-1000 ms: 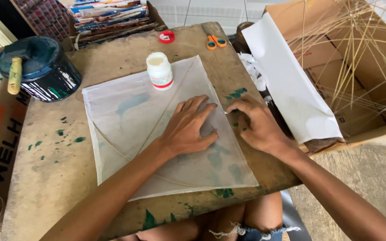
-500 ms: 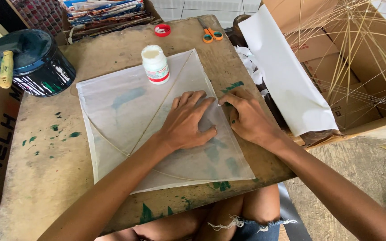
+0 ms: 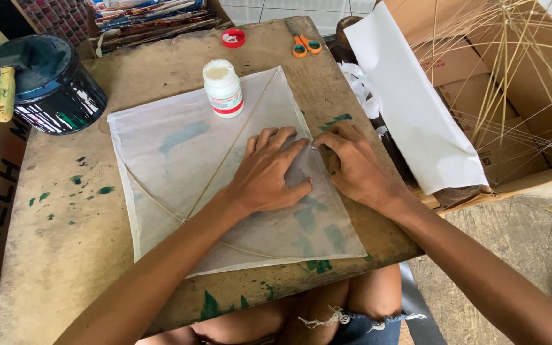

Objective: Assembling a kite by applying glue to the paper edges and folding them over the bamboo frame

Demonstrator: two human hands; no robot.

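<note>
Paint-spattered and worn, the wooden counter (image 3: 59, 255) carries a translucent white kite sheet (image 3: 180, 166) spread flat, with thin sticks beneath it forming a spine and a curved bow. The left hand (image 3: 269, 176) lies palm-down on the sheet, fingers (image 3: 282, 140) spread and gripping nothing, seemingly to pin the paper so it cannot slide. The right hand (image 3: 352, 169) rests at the sheet's right edge, its fingertips (image 3: 327, 142) bent down on the border as if pressing a folded margin flat; it also grasps nothing. A white glue bottle (image 3: 223, 88) stands open on the sheet's upper part, near enough to reach, its red cap (image 3: 232, 38) lying apart by the far edge beside orange scissors (image 3: 305, 45). A dark paint can (image 3: 49, 86) with a brush across it sits at the left. Right of the counter, a cardboard box (image 3: 480, 83) holds thin sticks (image 3: 512, 70), with spare white paper (image 3: 416, 121) draped over its side.
</note>
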